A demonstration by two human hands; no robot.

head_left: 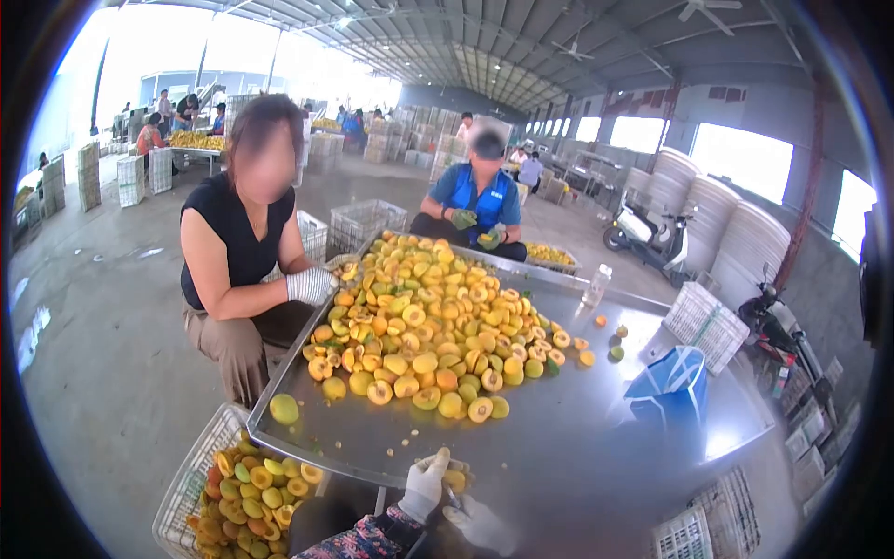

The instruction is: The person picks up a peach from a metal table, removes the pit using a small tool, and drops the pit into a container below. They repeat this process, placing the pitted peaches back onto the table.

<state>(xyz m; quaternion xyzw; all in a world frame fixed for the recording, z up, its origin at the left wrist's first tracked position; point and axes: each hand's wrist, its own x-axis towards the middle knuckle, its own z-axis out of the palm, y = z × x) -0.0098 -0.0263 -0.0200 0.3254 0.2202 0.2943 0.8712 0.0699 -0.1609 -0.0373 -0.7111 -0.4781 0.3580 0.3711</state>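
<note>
At the near edge of the metal table my left hand (426, 484), in a white glove, is closed round a yellow peach (455, 480). Just to its right is my right hand (486, 525), gloved in white and somewhat blurred. Its fingers are closed on a thin tool (453, 500) that looks like a small knife, mostly hidden, pointing toward the peach. Beyond both hands a large heap of peaches (433, 321), many of them cut halves, covers the far left part of the table. A single greenish peach (284, 409) lies by the left edge.
A crate (207, 456) of peach halves stands below the table at left. On the metal table (577, 438) are a blue-and-white bag (669, 377) and a clear bottle (597, 285). One co-worker (233, 242) sits at left, another (480, 200) behind the heap. Scooters (652, 238) stand at right.
</note>
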